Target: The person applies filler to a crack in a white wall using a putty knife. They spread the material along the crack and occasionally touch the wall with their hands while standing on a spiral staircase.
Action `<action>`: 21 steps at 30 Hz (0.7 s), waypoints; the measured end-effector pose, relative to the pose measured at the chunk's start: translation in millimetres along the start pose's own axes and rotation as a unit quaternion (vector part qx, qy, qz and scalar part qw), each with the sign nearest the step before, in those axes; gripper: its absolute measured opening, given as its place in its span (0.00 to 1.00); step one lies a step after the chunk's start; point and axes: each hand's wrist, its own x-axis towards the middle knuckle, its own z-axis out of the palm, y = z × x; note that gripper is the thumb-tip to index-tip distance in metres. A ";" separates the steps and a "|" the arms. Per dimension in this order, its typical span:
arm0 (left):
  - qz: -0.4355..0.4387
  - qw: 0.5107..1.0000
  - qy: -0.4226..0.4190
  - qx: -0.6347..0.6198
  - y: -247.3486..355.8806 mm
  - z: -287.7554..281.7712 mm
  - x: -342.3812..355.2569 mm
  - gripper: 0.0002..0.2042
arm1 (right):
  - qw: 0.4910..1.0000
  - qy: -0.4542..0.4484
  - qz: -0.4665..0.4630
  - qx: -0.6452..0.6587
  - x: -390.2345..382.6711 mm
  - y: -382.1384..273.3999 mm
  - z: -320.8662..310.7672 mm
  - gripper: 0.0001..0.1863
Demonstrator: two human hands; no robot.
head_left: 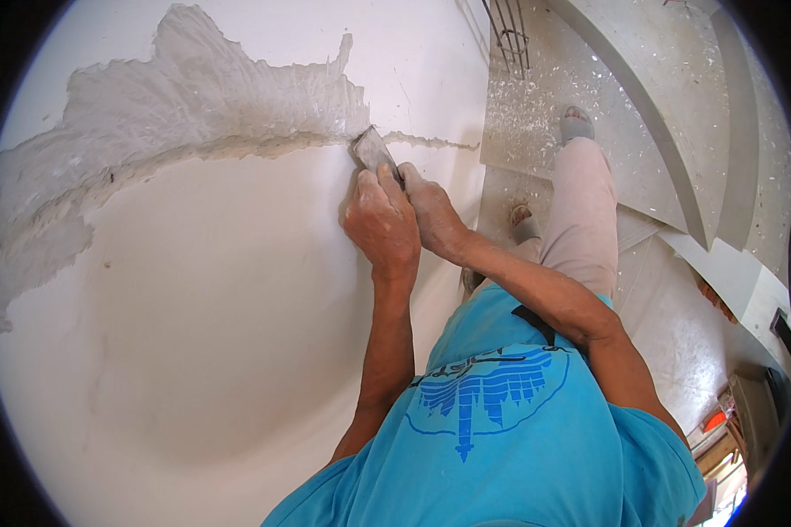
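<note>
My left hand [381, 220] and my right hand [434, 212] are together at the wall, both closed on a scraper [373, 149] with a flat grey blade. The fingers hide most of its handle. Its blade tip meets the white wall [211, 281] at the right end of a bare grey patch [206, 97], where the paint is gone. Along the patch's lower side runs a rough, chipped groove [185, 151]. A thinner crack [431, 140] carries on from the blade toward the wall's right edge.
Pale paint flakes [589, 83] litter the stone steps [650, 114] to the right, around my sandalled feet. Thin metal bars [511, 39] stand beside the wall at the top. Curved step edges run down the right side. An orange object [714, 421] lies among clutter at lower right.
</note>
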 end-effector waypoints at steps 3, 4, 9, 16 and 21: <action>-0.021 1.000 -0.001 -0.003 1.0 2.2 -2.5 0.14 | 1.000 -0.010 -0.005 -0.018 0.1 1.5 -0.1 0.16; -0.031 0.999 -0.002 -0.006 1.1 2.5 -2.8 0.13 | 1.000 -0.015 -0.011 -0.025 0.8 1.2 -0.4 0.16; -0.050 0.999 0.002 -0.014 2.3 6.7 -0.8 0.13 | 0.997 0.001 -0.047 -0.054 5.0 3.5 -0.3 0.18; -0.032 0.998 0.008 -0.059 16.9 13.9 30.3 0.14 | 0.992 0.053 -0.062 -0.097 41.0 -3.4 -21.9 0.16; -0.015 0.995 -0.068 -0.076 15.4 -8.9 9.3 0.14 | 0.998 0.026 -0.039 -0.037 1.2 8.5 -11.8 0.14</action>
